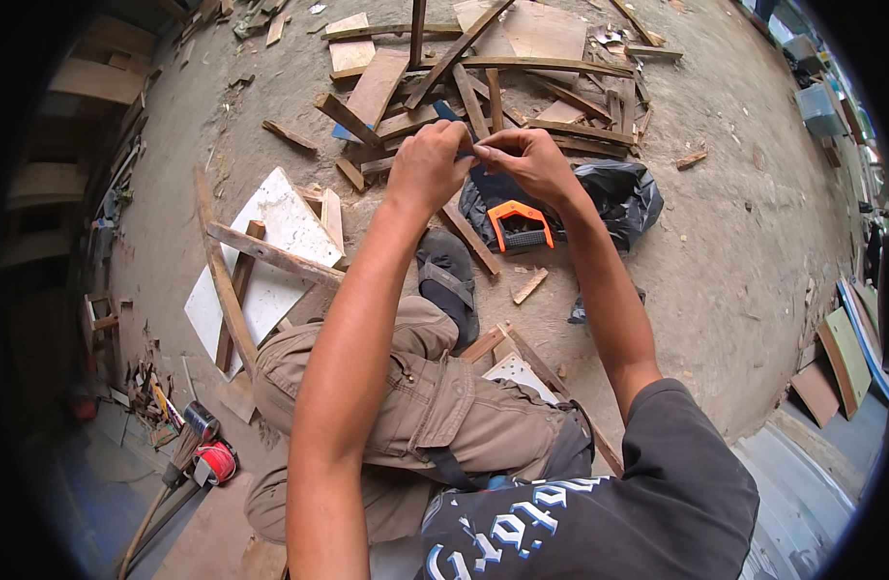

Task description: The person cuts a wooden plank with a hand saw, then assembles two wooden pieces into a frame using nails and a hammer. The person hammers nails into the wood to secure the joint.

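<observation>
Both my hands are raised in front of me, fingertips meeting above the far end of the black plastic bag. My left hand is closed in a pinch, and my right hand pinches against it. Whatever lies between the fingers is too small to make out. Just below them, an orange-and-black tool handle, shaped like a handsaw's, rests by the bag; the rest of the tool is hidden. Beyond my hands lies a heap of wooden strips.
A white board with wooden strips across it lies left of my legs. My shoe stands near a loose strip. A red tape measure-like object sits at lower left. Boards lean at the right.
</observation>
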A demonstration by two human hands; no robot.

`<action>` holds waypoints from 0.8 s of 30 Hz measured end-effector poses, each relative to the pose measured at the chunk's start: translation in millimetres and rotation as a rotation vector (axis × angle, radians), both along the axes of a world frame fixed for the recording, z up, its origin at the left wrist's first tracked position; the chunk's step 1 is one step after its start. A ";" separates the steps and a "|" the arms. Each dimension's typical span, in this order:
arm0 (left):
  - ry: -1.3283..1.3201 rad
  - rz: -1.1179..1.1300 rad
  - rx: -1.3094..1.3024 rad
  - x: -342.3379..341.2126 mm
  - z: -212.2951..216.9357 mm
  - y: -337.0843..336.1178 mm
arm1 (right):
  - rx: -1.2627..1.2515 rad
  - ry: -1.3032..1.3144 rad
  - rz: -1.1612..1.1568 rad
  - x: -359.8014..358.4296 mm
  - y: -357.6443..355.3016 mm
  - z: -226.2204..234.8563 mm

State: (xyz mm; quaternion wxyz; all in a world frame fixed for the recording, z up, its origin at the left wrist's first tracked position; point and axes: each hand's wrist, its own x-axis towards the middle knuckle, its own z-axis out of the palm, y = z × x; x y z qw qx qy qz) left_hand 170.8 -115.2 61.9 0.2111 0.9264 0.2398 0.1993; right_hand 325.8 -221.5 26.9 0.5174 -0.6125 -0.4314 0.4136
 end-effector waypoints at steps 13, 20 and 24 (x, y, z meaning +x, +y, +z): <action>-0.216 0.311 -0.152 -109.2 168.0 85.7 | 0.038 0.190 -0.169 -24.8 53.9 -13.1; -0.421 0.371 0.024 -279.6 183.6 59.0 | 0.183 -0.012 0.092 -53.7 110.9 95.3; -0.417 0.745 -0.063 -353.9 149.3 11.2 | 0.325 -0.305 0.371 -115.3 134.4 177.1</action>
